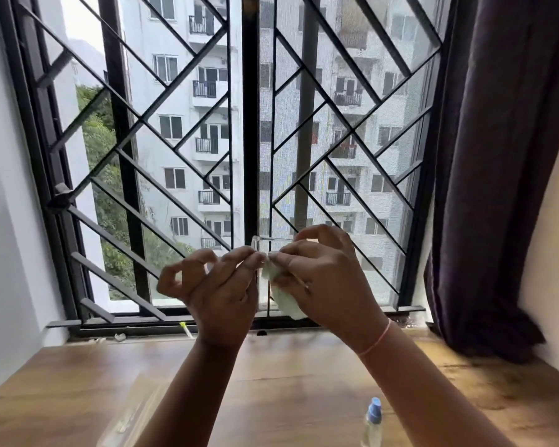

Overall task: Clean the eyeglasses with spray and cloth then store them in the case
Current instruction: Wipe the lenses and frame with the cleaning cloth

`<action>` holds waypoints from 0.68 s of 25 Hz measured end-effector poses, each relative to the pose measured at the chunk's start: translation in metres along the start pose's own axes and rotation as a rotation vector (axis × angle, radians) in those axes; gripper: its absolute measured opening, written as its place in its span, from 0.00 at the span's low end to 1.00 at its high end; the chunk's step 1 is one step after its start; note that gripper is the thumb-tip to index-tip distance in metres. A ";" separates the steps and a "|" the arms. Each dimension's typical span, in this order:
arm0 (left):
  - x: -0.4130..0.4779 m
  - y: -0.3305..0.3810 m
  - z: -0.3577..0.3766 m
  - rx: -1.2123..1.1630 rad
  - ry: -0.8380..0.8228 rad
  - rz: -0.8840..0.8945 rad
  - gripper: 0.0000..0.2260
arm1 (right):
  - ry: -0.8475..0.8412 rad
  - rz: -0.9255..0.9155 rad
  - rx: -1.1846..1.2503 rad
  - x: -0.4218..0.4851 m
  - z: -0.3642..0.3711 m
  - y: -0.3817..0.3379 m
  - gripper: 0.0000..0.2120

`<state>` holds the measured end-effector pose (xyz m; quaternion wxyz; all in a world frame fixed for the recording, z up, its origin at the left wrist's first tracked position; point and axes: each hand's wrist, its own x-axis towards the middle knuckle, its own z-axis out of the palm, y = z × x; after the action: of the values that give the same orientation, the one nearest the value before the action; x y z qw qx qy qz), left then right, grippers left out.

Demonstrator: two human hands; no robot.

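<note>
I hold a pair of clear-framed eyeglasses (261,241) up in front of the window, well above the table. My left hand (217,285) pinches the frame at its left side between thumb and fingertips. My right hand (323,279) presses a pale green cloth (286,295) against the glasses, and the cloth hangs down below my palm. Most of the glasses are hidden behind my fingers and the cloth. A clear spray bottle (372,421) with a blue cap stands on the table near the bottom edge, under my right forearm. A case is not clearly visible.
A wooden table (288,375) spans the lower view. A clear plastic sleeve (133,414) lies at its front left. A barred window (249,156) fills the back, with small items on its sill (188,329). A dark curtain (497,188) hangs at the right.
</note>
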<state>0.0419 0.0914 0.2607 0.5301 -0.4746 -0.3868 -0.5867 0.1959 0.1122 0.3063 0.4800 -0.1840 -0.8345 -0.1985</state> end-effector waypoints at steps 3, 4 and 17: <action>-0.004 -0.006 0.000 -0.002 -0.005 0.004 0.04 | 0.088 0.003 -0.160 -0.003 0.003 0.000 0.06; -0.006 -0.009 0.000 -0.018 -0.015 -0.017 0.06 | 0.106 0.013 -0.194 -0.005 0.003 0.002 0.05; 0.004 -0.007 -0.008 0.036 0.028 -0.051 0.07 | 0.344 0.138 -0.221 -0.028 -0.002 0.014 0.03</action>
<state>0.0335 0.0841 0.2634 0.5287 -0.4465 -0.4018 -0.5997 0.2177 0.1196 0.2854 0.6048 -0.2557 -0.6988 -0.2837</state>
